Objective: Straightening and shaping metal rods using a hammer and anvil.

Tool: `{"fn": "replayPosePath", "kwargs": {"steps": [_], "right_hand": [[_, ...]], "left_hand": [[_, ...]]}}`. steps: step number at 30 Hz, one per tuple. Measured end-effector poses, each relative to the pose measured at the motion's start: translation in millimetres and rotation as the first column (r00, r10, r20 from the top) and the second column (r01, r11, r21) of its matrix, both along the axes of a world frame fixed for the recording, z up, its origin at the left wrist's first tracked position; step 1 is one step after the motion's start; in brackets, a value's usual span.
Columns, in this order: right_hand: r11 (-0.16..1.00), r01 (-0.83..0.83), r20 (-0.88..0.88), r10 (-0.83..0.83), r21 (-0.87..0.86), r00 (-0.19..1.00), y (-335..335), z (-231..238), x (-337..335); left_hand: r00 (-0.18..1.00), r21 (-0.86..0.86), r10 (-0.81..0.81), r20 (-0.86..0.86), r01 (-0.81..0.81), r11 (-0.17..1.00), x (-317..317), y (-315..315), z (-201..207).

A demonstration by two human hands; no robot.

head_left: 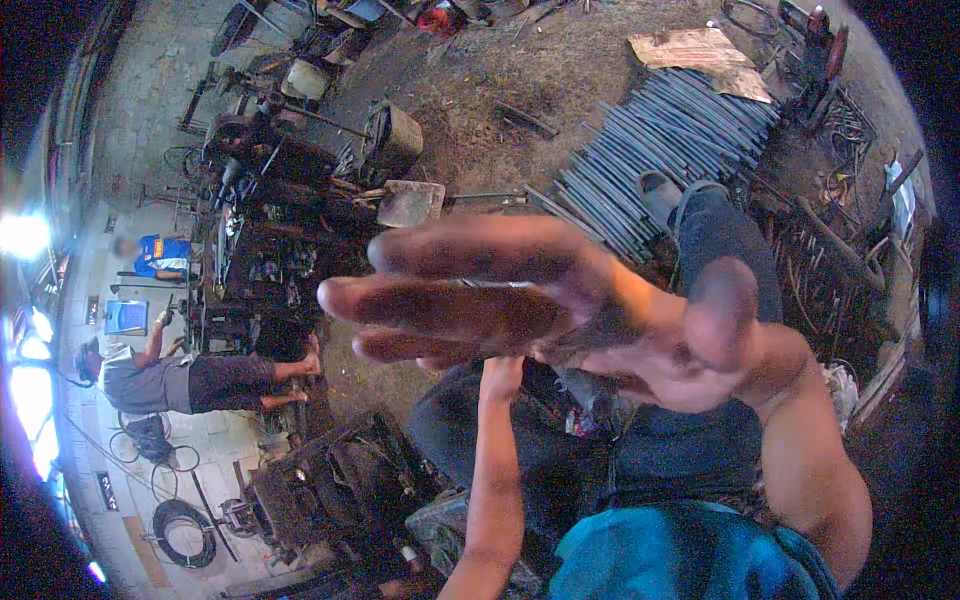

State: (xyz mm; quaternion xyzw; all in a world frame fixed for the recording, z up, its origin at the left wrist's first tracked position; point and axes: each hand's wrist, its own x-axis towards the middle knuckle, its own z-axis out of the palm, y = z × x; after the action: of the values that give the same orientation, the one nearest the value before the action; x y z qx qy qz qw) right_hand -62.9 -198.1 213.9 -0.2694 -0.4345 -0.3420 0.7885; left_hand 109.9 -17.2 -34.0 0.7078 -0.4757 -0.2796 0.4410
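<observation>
While our right hand hangs open across the view, thumb apart and holding nothing we can see, it hides the fingers of our left hand, so we cannot tell whether those grip anything, and a slip there could go unnoticed. The metal rods lie piled on the floor beyond our right hand, close by our shoe; because they look round and loose, a careless step could set them rolling and trip us.
</observation>
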Motion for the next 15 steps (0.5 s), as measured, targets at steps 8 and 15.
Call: {"fn": "replayPosePath", "kwargs": {"steps": [8,15], "right_hand": [[0.988,0.112,-0.351,-0.069,0.103,0.934,-26.9,1.7,-11.7],[0.875,-0.122,-0.444,0.352,0.468,0.824,-12.7,-35.7,33.9]], "left_hand": [[0.778,0.137,0.002,-0.628,0.108,0.985,-78.9,13.5,62.0],[-0.071,0.404,0.398,-0.914,-0.217,0.889,-170.1,81.1,55.9]]}}
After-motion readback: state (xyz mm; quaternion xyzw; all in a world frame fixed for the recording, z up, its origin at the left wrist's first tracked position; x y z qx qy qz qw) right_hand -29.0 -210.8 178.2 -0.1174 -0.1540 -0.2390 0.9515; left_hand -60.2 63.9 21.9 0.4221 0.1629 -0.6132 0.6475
